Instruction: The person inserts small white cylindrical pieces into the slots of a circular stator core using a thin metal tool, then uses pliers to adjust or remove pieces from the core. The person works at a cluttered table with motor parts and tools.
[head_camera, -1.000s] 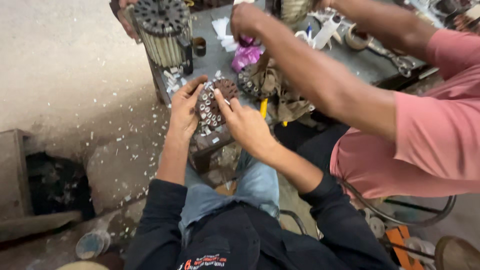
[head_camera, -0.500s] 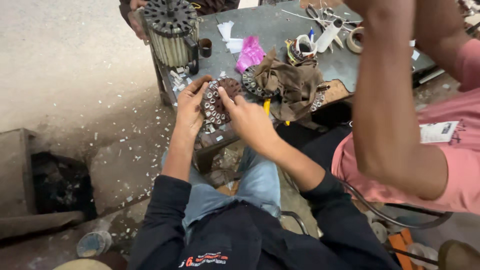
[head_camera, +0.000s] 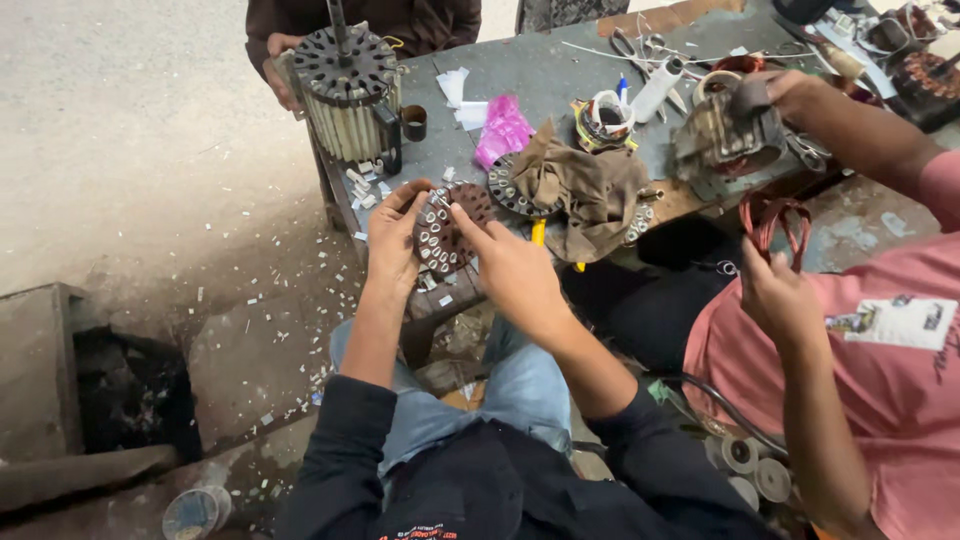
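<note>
Head view: both hands hold a round slotted stator disc (head_camera: 447, 232) at the near left edge of the counter (head_camera: 545, 75). The left hand (head_camera: 392, 240) grips its rim; the right hand (head_camera: 512, 268) pinches at a slot. Most slots show pale insulating inserts, a few look bare. Paper scraps (head_camera: 362, 186) lie beside it.

**Colours on the winding bench**

The slotted stator disc (head_camera: 447, 232) is showing dark brown with a ring of pale, whitish slot liners. The crumpled rag (head_camera: 585, 190) is looking dull khaki brown, and the plastic scrap (head_camera: 502, 130) is glowing hot pink. The tabletop (head_camera: 545, 75) is reading grey. The coil of wire (head_camera: 772, 222) is coming across coppery red, against a salmon-pink shirt (head_camera: 890, 370). My jeans (head_camera: 470, 400) are looking faded light blue under black sleeves (head_camera: 335, 460).
</note>
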